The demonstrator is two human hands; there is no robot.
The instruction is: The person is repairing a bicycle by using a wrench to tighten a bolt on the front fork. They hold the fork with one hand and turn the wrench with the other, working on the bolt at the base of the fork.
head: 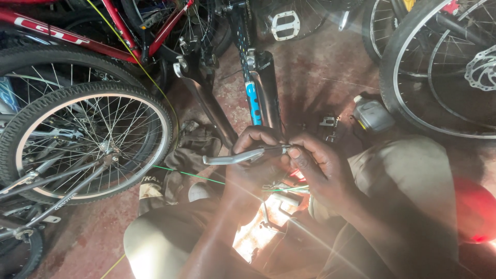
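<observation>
One curved silver metal brake lever sits above the person's knees, gripped by the closed left hand; the right hand pinches its end. A spoked black-tyred bicycle wheel stands left.

The floor is worn reddish concrete, stained and dusty, showing in the upper middle and lower left of the frame. Bicycles crowd the upper part: a red bicycle frame at the upper left, a spoked wheel with a knobby tyre at the left, another wheel with a disc rotor at the upper right. A small grey bottle stands on the floor right of centre. A crumpled rag lies near the middle (dull brown). Strong glare flares across the lower centre.
</observation>
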